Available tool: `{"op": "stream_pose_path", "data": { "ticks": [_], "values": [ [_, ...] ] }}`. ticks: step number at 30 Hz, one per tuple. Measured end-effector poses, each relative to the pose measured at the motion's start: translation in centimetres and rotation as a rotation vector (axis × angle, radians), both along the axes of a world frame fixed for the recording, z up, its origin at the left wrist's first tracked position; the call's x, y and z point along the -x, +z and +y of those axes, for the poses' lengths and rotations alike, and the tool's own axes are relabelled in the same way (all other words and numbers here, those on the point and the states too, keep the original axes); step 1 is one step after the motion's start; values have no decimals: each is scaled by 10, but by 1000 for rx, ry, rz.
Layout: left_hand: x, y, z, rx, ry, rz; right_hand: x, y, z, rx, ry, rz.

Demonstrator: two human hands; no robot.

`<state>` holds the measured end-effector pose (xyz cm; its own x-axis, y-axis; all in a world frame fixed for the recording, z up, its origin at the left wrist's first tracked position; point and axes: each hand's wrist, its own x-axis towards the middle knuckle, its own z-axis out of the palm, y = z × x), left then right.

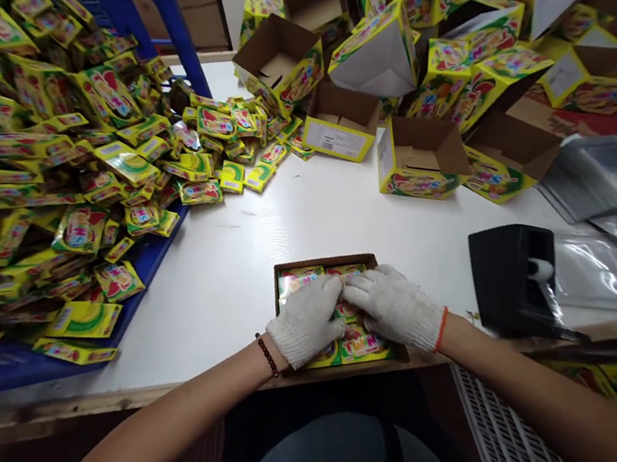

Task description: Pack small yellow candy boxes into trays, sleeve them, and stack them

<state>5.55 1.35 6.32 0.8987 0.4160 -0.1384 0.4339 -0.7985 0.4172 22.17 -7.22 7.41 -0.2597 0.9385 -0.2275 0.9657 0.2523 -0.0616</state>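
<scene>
While both gloved hands press flat, left hand point(307, 319) and right hand point(393, 307) gripping nothing, keep the yellow sachets point(357, 345) level inside the brown carton point(323, 264) on the counter point(294, 217).

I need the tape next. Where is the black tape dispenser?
The black tape dispenser sits on the white table near its front edge, just right of the right hand and the brown box.
</scene>
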Motion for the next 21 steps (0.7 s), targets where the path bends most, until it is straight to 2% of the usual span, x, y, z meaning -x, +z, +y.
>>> {"op": "stream_pose_path", "data": {
  "ticks": [3,5,6,8,10,13,15,17,18,19,21],
  "values": [
    [7,4,8,67,-107,40,2,5,2,59,65,-105],
    [10,8,26,110,-162,-11,5,9,2,111,93,-157],
    [10,10,40,104,-138,-76,7,10,2,133,105,-169],
    [2,9,82,25,14,-226,12,9,1,169,106,-176],
    [-13,4,135,-126,241,-298,16,4,3,186,98,-156],
    [-41,-11,211,-287,532,-108,18,-2,9,205,98,-101],
    [-56,-22,246,-336,618,48,12,-3,15,268,96,-48],
    [-64,-32,262,-329,658,123,2,2,22,364,76,77],
    [-66,-35,261,-292,680,101,-5,5,25,388,39,185],
    [-67,-37,256,-226,700,32,-12,8,30,368,-34,316],
    [-66,-35,232,1,680,-217,-24,12,39,188,-298,576]
  ]
}}
